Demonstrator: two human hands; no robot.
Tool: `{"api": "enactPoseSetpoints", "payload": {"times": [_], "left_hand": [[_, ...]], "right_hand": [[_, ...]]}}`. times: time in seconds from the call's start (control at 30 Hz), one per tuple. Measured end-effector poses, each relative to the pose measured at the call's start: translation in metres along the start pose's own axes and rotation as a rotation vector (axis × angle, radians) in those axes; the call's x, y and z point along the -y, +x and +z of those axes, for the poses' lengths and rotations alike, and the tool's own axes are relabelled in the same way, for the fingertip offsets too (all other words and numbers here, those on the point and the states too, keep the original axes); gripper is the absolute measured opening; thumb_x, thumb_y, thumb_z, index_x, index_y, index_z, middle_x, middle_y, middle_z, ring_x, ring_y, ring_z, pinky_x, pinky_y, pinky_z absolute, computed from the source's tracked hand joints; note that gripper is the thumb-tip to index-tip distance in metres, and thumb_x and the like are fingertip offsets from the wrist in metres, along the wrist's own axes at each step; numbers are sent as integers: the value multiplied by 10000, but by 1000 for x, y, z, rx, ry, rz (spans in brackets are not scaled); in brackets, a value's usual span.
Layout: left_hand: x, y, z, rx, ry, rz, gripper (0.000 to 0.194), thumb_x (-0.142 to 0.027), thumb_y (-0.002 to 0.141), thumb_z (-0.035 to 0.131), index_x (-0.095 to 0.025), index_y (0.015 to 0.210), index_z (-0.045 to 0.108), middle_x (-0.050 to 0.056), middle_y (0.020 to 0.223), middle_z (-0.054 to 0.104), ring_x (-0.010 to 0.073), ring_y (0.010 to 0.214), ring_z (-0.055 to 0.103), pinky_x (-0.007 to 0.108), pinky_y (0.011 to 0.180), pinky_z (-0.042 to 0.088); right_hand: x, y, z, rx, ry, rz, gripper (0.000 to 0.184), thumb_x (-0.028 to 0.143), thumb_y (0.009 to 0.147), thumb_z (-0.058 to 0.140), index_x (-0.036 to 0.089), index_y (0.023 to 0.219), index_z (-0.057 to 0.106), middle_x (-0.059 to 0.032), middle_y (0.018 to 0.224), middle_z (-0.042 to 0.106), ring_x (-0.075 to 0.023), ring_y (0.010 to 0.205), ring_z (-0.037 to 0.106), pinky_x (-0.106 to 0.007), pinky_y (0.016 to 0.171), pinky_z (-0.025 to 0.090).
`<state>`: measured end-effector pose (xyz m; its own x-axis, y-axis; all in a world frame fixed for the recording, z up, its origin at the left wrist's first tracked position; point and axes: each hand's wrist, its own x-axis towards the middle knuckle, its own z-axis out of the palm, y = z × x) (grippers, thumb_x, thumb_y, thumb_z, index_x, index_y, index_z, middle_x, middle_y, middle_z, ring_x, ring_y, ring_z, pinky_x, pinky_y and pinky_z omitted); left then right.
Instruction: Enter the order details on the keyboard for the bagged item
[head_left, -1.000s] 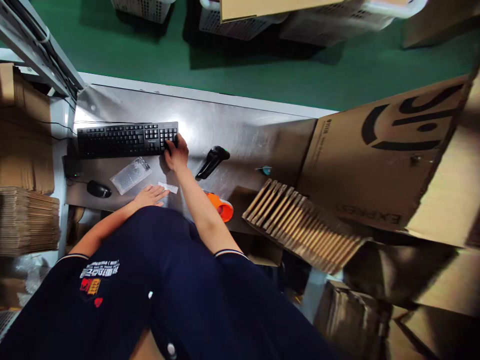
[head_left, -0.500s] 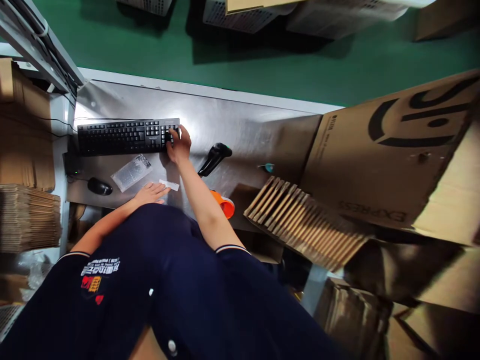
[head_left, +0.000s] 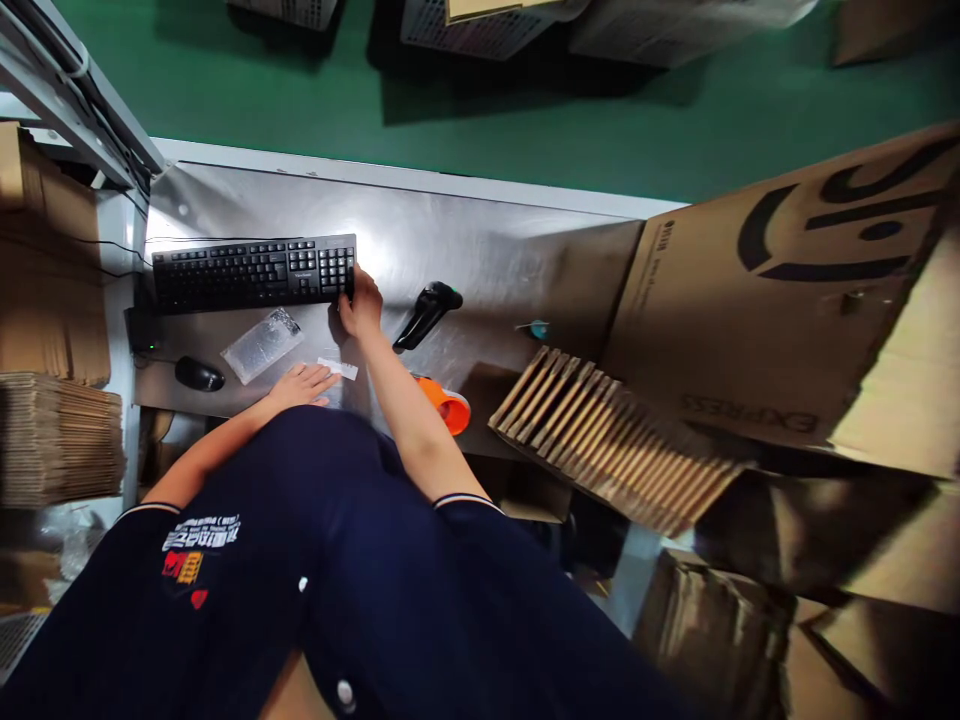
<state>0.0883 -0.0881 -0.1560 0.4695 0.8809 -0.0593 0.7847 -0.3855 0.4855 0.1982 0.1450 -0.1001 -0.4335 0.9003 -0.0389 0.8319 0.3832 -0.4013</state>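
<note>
My right hand (head_left: 363,304) is at the right end of a black keyboard (head_left: 247,274), fingers along its side edge and thumb near its lower right corner; the thumb stands apart from the fingers. Flat on the metal table, my left hand (head_left: 301,386) has its fingers stretched out, with fingertips at a white printed paper strip (head_left: 337,368). Just beyond that hand lies a clear plastic packet (head_left: 262,346). A black mouse (head_left: 199,374) is to its left. To the right of my right forearm lies a black handheld scanner (head_left: 429,314).
An orange tape roll (head_left: 452,410) is beside my right forearm. Folded cardboard (head_left: 600,430) and a large carton (head_left: 750,320) stand at the right. More cardboard stacks (head_left: 60,440) are on the left. Behind the metal table (head_left: 510,240) runs a green surface (head_left: 300,110) with bins.
My right hand has drawn back from the number keys to the keyboard's right edge. The left hand stays flat in place. The view has shifted slightly.
</note>
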Motion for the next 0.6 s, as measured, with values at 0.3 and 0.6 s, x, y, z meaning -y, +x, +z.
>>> {"api": "enactPoseSetpoints", "payload": {"times": [0.3, 0.6], "left_hand": [[-3, 0, -12, 45, -47, 10, 627, -473, 1116, 460, -218, 1686, 402, 138, 1624, 558, 328, 1496, 498, 470, 1186, 394], [-2, 0, -19, 46, -59, 15, 616, -474, 1109, 450, -223, 1670, 439, 142, 1601, 580, 327, 1474, 523, 475, 1179, 423]], "right_hand": [[-6, -6, 3, 33, -33, 9, 602, 273, 954, 478, 168, 1543, 540, -176, 1622, 535, -349, 1477, 524, -571, 1262, 449], [14, 18, -2, 16, -83, -32, 520, 365, 1024, 506, 225, 1521, 570, -144, 1741, 378, -371, 1612, 359, -598, 1338, 335]]}}
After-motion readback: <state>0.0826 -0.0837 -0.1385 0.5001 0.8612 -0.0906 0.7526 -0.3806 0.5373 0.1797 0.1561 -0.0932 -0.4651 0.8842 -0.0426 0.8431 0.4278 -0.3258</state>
